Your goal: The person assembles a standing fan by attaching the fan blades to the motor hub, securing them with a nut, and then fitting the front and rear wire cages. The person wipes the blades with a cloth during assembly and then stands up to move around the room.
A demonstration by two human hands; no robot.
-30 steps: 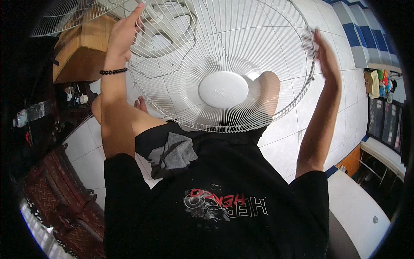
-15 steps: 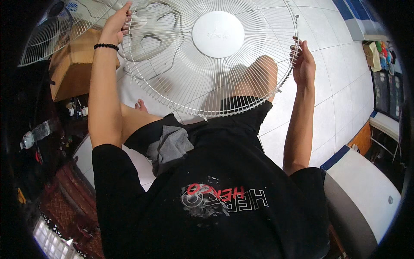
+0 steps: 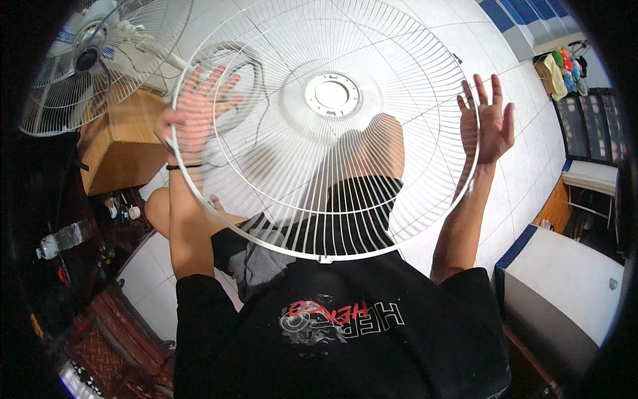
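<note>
A round white wire fan guard (image 3: 332, 256) is held up in front of me, over my legs, its centre ring (image 3: 330, 95) turned up. At its left rim is my left hand (image 3: 206, 110), blurred, with the thumb outside the rim and the fingers spread behind the wires. My right hand (image 3: 493, 130) is open at the right rim, palm up and fingers stretched; its inner side lies behind the rim, and contact there is unclear. A grey cloth (image 3: 259, 269) rests on my lap.
A fan (image 3: 86, 60) with a wire guard stands at the far left beside a brown box (image 3: 126, 146). Through the held guard a pale cable (image 3: 262, 116) shows on the tiled floor. A clear bottle (image 3: 63, 239) lies left; a white cabinet (image 3: 558, 286) stands near right.
The guard has come closer to me, its centre now showing a ring instead of a plain disc. My right hand has loosened its fingers from the rim. My left-hand fingers have spread behind the wires.
</note>
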